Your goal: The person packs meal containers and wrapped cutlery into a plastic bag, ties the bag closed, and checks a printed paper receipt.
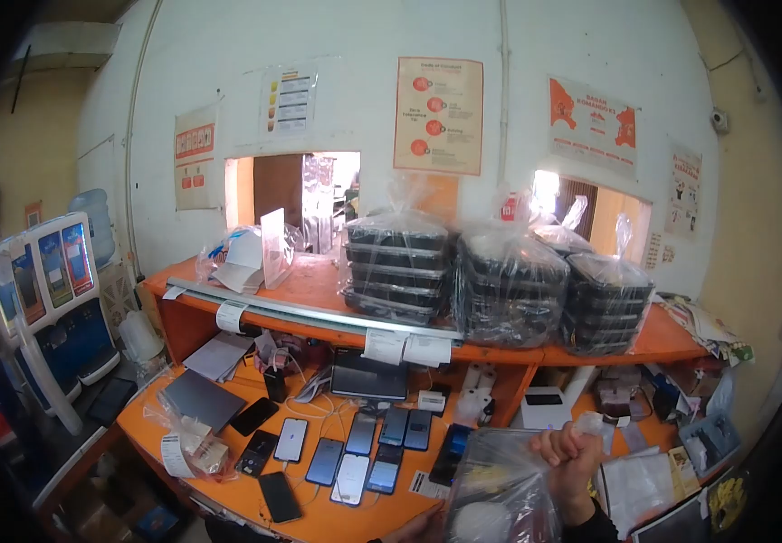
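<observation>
My right hand (568, 460) is closed in a fist around the gathered neck of a clear plastic bag (504, 480). Inside the bag is a food container with something pale and round showing through; the bag hangs at the bottom, over the front of the orange desk (219, 484). Low in view, my left hand (420, 526) is beside the bag's left side, its fingers mostly hidden. To the left of the bag, several phones (350, 478) lie on the desk, some with lit screens and white cables.
On the orange upper counter (305, 281) stand bagged stacks of black food containers (395, 267), (510, 285), (604, 303). A closed laptop (204, 402) and a bag with receipts (194, 451) lie at left. A printer (543, 407) sits under the shelf; a blue basket (710, 443) stands right.
</observation>
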A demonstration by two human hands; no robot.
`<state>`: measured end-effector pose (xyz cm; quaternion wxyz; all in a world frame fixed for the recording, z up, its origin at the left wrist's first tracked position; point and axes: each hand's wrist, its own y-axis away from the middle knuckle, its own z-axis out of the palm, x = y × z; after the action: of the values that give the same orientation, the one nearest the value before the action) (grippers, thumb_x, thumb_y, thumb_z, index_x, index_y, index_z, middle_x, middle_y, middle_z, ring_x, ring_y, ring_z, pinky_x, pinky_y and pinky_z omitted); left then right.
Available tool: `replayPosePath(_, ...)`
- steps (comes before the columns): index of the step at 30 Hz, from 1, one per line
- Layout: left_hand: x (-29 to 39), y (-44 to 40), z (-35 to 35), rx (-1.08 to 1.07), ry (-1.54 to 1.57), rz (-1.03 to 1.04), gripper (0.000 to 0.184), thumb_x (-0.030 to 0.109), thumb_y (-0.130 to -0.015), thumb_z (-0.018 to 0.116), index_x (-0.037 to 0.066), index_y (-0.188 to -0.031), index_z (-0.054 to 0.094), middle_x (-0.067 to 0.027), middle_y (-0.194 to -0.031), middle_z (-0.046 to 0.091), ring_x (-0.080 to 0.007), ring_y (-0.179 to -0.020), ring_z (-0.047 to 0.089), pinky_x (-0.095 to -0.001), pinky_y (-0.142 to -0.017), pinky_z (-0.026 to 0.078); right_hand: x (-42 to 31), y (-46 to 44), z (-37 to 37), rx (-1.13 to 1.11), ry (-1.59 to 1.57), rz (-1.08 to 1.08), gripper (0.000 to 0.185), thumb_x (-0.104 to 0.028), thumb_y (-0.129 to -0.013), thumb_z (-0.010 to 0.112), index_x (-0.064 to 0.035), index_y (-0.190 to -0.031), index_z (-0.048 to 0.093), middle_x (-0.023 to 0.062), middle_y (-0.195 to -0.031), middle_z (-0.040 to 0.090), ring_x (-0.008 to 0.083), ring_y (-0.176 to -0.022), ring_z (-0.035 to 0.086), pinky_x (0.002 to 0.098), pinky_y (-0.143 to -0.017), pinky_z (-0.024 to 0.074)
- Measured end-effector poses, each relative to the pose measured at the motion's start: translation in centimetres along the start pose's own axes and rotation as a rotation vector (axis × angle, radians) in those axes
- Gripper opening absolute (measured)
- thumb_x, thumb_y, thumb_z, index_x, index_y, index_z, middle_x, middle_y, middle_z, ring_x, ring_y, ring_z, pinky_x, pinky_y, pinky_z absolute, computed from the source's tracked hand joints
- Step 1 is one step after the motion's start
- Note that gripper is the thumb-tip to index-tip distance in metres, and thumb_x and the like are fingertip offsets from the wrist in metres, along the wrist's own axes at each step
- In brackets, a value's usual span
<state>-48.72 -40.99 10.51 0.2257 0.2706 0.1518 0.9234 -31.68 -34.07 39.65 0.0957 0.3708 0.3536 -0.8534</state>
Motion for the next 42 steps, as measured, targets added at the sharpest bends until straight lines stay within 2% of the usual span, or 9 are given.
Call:
replayPosePath(4, 5.1, -0.2, 2.3, 0.105, -0.569, -0.002, 0.072, 0.056, -0.093, 0.048, 0.01, -0.146, 0.033, -0.0102, -0.144, 0.042, -0.0252, -0.126, 0.046, -0.0381, -0.101, 0.04, -3.0, -0.8, -0.9, 0.017, 0.043, -0.075, 0.035, -0.023, -0.088, 0.04, -0.016, -0.056, 0.028, -0.0001, -0.049, 0.024, 0.0143, -0.047, 0.032, 0.0365, -0.065, 0.0418)
replayPosePath(7, 13.1, 2.6, 6.7, 0.256, -1.2, 0.751, 0.054, 0.041, -0.093, 0.059, 0.003, -0.13, 0.049, -0.0136, -0.128, 0.054, -0.0254, -0.114, 0.055, -0.0382, -0.094, 0.046, -5.2, -1.3, -1.5, 0.056, 0.065, -0.111, 0.035, -0.023, -0.088, 0.036, -0.0167, -0.056, 0.027, -0.0002, -0.048, 0.023, 0.0138, -0.046, 0.03, 0.0357, -0.064, 0.0417)
replayPosePath(9, 20.0, 4.6, 8.8, 0.451, -1.534, 1.493, 0.047, 0.033, -0.089, 0.064, 0.004, -0.124, 0.053, -0.0171, -0.124, 0.056, -0.0311, -0.12, 0.051, -0.0413, -0.098, 0.043, -6.4, -1.5, -1.9, 0.093, 0.05, -0.119, 0.034, -0.023, -0.088, 0.037, -0.0169, -0.056, 0.027, -0.0003, -0.047, 0.022, 0.0136, -0.046, 0.03, 0.0354, -0.063, 0.0416)
replayPosePath(13, 30.8, 10.0, 16.1, 0.992, -2.304, 1.769, 0.068, 0.045, -0.082, 0.066, 0.015, -0.139, 0.043, -0.016, -0.15, 0.03, -0.0369, -0.14, 0.025, -0.0567, -0.109, 0.024, -8.2, -1.3, -2.6, 0.077, 0.102, -0.1, 0.035, -0.023, -0.088, 0.036, -0.0176, -0.056, 0.027, -0.0006, -0.046, 0.023, 0.0136, -0.044, 0.029, 0.0352, -0.062, 0.0413)
replayPosePath(15, 35.1, 9.3, 16.2, 0.971, -2.508, 1.576, 0.079, 0.055, -0.082, 0.06, 0.018, -0.146, 0.033, -0.0144, -0.157, 0.015, -0.0355, -0.145, 0.008, -0.0657, -0.109, 0.007, -8.6, -0.9, -3.1, 0.092, 0.092, -0.092, 0.035, -0.024, -0.089, 0.036, -0.018, -0.055, 0.026, -0.0008, -0.046, 0.023, 0.0132, -0.044, 0.028, 0.0348, -0.062, 0.0407)
replayPosePath(18, 39.1, 7.1, 14.3, 0.939, -2.537, 1.51, 0.083, 0.054, -0.082, 0.059, 0.02, -0.15, 0.026, -0.0136, -0.158, 0.009, -0.0355, -0.146, 0.004, -0.0675, -0.108, -0.002, -9.0, -0.4, -3.5, 0.109, 0.098, -0.094, 0.036, -0.027, -0.089, 0.036, -0.0187, -0.055, 0.026, -0.0014, -0.045, 0.023, 0.0126, -0.043, 0.027, 0.0341, -0.061, 0.0397)
replayPosePath(28, 40.0, 1.0, 12.4, 1.176, -2.522, 1.458, 0.08, 0.042, -0.084, 0.06, 0.03, -0.152, 0.019, -0.0015, -0.161, 0.001, -0.0276, -0.147, -0.004, -0.0669, -0.108, -0.008, -8.3, 0.7, -3.4, 0.149, 0.043, -0.06, 0.037, -0.027, -0.089, 0.037, -0.0192, -0.055, 0.026, -0.0024, -0.043, 0.023, 0.012, -0.042, 0.027, 0.0337, -0.062, 0.0386)
replayPosePath(31, 39.4, 2.6, 13.3, 0.905, -2.414, 1.313, 0.08, 0.052, -0.085, 0.055, 0.029, -0.152, 0.018, -0.0019, -0.161, 0.0, -0.028, -0.147, -0.005, -0.0662, -0.108, -0.009, -7.7, 0.9, -3.2, 0.183, 0.005, -0.079, 0.037, -0.026, -0.088, 0.037, -0.0191, -0.054, 0.026, -0.0024, -0.044, 0.023, 0.0118, -0.043, 0.027, 0.0337, -0.062, 0.0383)
replayPosePath(42, 36.3, 3.3, 14.3, 0.949, -2.378, 1.507, 0.081, 0.049, -0.084, 0.058, 0.025, -0.152, 0.021, -0.0104, -0.16, 0.003, -0.0338, -0.147, -0.002, -0.0682, -0.106, -0.006, -4.7, 1.3, -1.3, 0.23, 0.014, -0.152, 0.035, -0.021, -0.088, 0.039, -0.0168, -0.055, 0.026, -0.0011, -0.048, 0.023, 0.0129, -0.047, 0.03, 0.0341, -0.064, 0.0397)
